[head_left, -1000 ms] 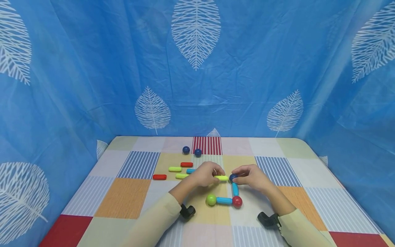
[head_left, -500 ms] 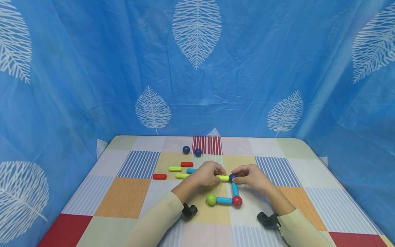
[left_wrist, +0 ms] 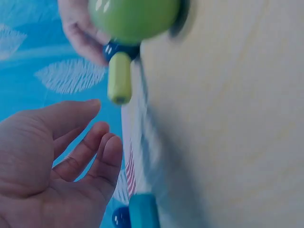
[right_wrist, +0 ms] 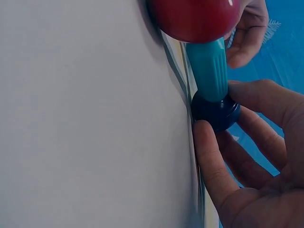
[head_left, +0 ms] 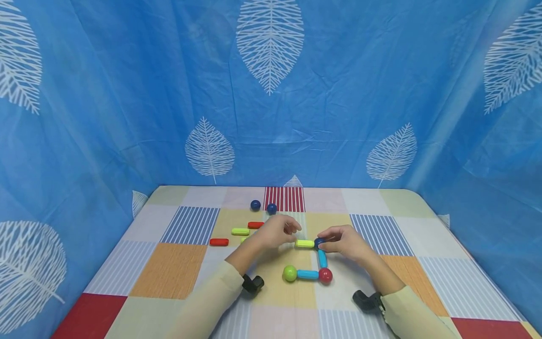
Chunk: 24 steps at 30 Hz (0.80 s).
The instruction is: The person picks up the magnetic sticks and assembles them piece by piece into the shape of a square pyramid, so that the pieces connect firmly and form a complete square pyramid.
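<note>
Between the thumb and fingers of my right hand (head_left: 347, 243) is a dark blue ball (right_wrist: 216, 115). A yellow-green rod (head_left: 305, 243) joins that ball on its left side, and a light blue rod (head_left: 322, 259) runs from it toward me to a red ball (head_left: 325, 276). Another light blue rod (head_left: 307, 274) links the red ball to a green ball (head_left: 290, 273). My left hand (head_left: 276, 231) hovers just left of the yellow-green rod's free end, apart from it. Its fingers are loosely bent around nothing in the left wrist view.
Left of the joined pieces lie red rods (head_left: 219, 242) and a yellow-green rod (head_left: 240, 231). The left hand partly covers another yellow-green rod. Two dark blue balls (head_left: 255, 205) sit farther back. A loose blue rod (left_wrist: 144, 210) shows in the left wrist view. Blue curtains surround the patchwork-covered table (head_left: 165, 270).
My left hand has let go of the yellow-green rod and drawn back up and left. The rod now meets the blue ball, where a small gap stood before. My right hand stays put.
</note>
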Motion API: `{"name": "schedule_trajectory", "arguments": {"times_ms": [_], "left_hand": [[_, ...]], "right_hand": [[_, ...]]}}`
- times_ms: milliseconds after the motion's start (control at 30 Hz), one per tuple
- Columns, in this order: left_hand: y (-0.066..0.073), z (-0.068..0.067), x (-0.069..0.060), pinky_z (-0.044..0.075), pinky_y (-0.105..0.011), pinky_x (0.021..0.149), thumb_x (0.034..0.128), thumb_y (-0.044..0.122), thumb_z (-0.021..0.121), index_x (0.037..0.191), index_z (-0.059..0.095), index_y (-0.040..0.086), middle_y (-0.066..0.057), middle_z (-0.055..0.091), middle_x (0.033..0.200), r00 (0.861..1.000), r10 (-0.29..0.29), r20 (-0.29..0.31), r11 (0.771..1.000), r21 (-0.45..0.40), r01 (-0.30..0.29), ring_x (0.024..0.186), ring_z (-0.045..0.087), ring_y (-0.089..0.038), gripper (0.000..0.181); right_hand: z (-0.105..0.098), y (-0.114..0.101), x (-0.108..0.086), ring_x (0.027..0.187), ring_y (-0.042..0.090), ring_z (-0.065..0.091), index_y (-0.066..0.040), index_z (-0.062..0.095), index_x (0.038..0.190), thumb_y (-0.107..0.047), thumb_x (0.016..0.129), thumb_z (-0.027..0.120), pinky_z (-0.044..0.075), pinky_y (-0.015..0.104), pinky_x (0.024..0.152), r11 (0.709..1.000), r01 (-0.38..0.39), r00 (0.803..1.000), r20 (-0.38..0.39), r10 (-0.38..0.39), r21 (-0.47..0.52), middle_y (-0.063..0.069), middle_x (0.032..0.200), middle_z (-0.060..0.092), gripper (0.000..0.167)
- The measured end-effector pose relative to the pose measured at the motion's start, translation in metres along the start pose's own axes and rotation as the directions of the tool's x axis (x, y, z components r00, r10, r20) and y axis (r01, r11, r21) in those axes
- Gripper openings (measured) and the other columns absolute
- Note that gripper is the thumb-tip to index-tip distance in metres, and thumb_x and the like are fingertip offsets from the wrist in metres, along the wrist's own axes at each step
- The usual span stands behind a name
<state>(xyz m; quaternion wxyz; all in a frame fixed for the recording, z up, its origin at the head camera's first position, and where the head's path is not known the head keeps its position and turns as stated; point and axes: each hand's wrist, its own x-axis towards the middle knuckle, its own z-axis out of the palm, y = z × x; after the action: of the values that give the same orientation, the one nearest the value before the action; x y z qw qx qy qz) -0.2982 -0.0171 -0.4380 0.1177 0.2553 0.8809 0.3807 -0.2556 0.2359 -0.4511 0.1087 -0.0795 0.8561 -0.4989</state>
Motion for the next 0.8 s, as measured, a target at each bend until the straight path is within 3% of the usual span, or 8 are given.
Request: {"name": "schedule_trajectory", "arguments": {"times_ms": [233,500,667,800], "left_hand": [[-0.014,-0.025,0.003,0.056,-0.035,0.089,0.0943,0.010,0.073,0.118,0.073,0.004,-0.007,0.071,0.104,0.987,-0.007,-0.162,1.000,-0.027,0.003,0.096,0.063,-0.018,0.024],[-0.033,-0.036,0.009,0.058,-0.039,0.088,0.0963,0.009,0.070,0.120,0.071,0.007,-0.014,0.067,0.118,0.931,-0.092,-0.353,0.992,-0.114,0.055,0.102,0.062,-0.025,0.024],[-0.041,-0.034,0.015,0.054,-0.037,0.082,0.0947,0.008,0.072,0.120,0.071,0.006,-0.014,0.063,0.119,0.904,-0.124,-0.409,0.990,-0.110,0.086,0.100,0.059,-0.027,0.026],[-0.044,-0.031,0.020,0.053,-0.035,0.081,0.0935,0.009,0.074,0.123,0.071,0.006,-0.016,0.062,0.120,0.899,-0.140,-0.414,0.990,-0.080,0.117,0.094,0.057,-0.025,0.030]], "right_hand": [[-0.001,-0.001,0.000,0.098,0.020,0.069,-0.003,0.075,0.113,-0.013,0.085,0.082,0.061,0.033,0.082,1.000,0.004,1.000,0.002,-0.004,0.013,0.013,0.111,0.075,0.031],[0.000,0.002,0.001,0.097,0.020,0.068,-0.004,0.075,0.113,-0.014,0.085,0.082,0.061,0.032,0.081,1.000,0.008,1.000,0.005,-0.008,0.007,0.012,0.112,0.075,0.030],[0.000,0.002,0.001,0.098,0.020,0.068,-0.004,0.075,0.113,-0.014,0.085,0.082,0.061,0.031,0.081,1.000,0.014,1.000,0.002,-0.014,0.003,0.013,0.112,0.075,0.031],[0.000,0.002,0.001,0.098,0.020,0.068,-0.004,0.075,0.114,-0.014,0.085,0.082,0.061,0.031,0.081,1.000,0.016,1.000,0.003,-0.016,0.007,0.013,0.112,0.075,0.031]]}}
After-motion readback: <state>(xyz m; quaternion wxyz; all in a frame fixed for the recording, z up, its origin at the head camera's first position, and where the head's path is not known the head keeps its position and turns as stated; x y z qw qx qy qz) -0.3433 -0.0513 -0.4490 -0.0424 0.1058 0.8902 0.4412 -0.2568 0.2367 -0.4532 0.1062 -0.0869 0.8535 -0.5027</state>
